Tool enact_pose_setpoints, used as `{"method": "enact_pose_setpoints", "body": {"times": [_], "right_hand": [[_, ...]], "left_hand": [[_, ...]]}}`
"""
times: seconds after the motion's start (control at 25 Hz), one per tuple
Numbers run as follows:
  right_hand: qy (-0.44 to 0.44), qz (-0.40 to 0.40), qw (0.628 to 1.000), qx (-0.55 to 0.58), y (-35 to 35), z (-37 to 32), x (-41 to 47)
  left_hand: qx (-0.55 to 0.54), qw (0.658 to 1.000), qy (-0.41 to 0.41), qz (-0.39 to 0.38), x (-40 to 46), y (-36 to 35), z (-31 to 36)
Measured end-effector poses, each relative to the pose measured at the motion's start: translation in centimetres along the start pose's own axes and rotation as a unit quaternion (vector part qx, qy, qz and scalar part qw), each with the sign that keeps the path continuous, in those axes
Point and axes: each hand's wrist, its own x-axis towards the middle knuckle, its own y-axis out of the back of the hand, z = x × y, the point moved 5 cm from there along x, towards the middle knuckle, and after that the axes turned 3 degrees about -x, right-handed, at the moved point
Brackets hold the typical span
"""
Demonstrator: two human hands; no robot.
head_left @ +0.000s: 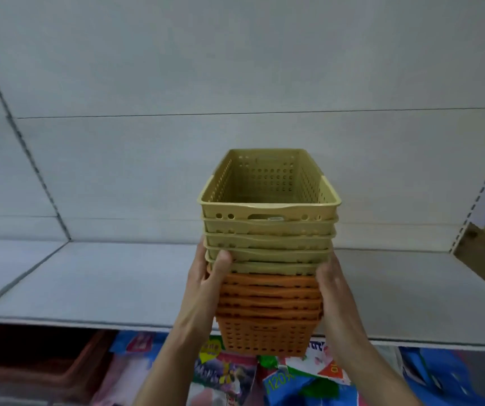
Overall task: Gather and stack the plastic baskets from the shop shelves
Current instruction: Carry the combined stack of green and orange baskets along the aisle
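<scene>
You're carrying the nested stack, held up in front of the bare shelf [94, 288].

Your left hand [206, 285] and right hand [333, 288] clamp the sides where the beige baskets [269, 227] sit in the orange baskets [267, 317], fingers closed on the rims (thumbs forward). Gathering looks nearly done, though the bottom is blurred; next, probably lower it level onto the shelf.
</scene>
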Motion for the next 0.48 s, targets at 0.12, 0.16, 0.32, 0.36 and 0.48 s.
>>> {"method": "enact_pose_setpoints", "body": {"times": [0.12, 0.16, 0.32, 0.36, 0.48], "right_hand": [[0.004, 0.0, 0.999, 0.034, 1.4, 0.0, -0.9], [0.009, 0.0, 0.999, 0.043, 1.8, -0.2, -1.5], [0.02, -0.009, 0.995, 0.093, 2.6, -1.1, -4.6], [0.016, -0.016, 0.995, 0.102, 2.5, -1.3, -5.3], [0.003, -0.053, 0.99, 0.131, 0.8, -2.0, -7.5]], "left_hand": [[-0.006, 0.999, -0.039, 0.037, -3.0, -1.6, 0.9], [-0.009, 0.998, -0.042, 0.045, -4.1, -2.0, 1.2], [-0.012, 0.994, -0.053, 0.099, -9.1, -2.7, 2.4], [-0.013, 0.992, -0.056, 0.111, -10.4, -2.6, 2.8], [-0.01, 0.985, -0.072, 0.159, -14.3, -1.2, 4.0]]}}
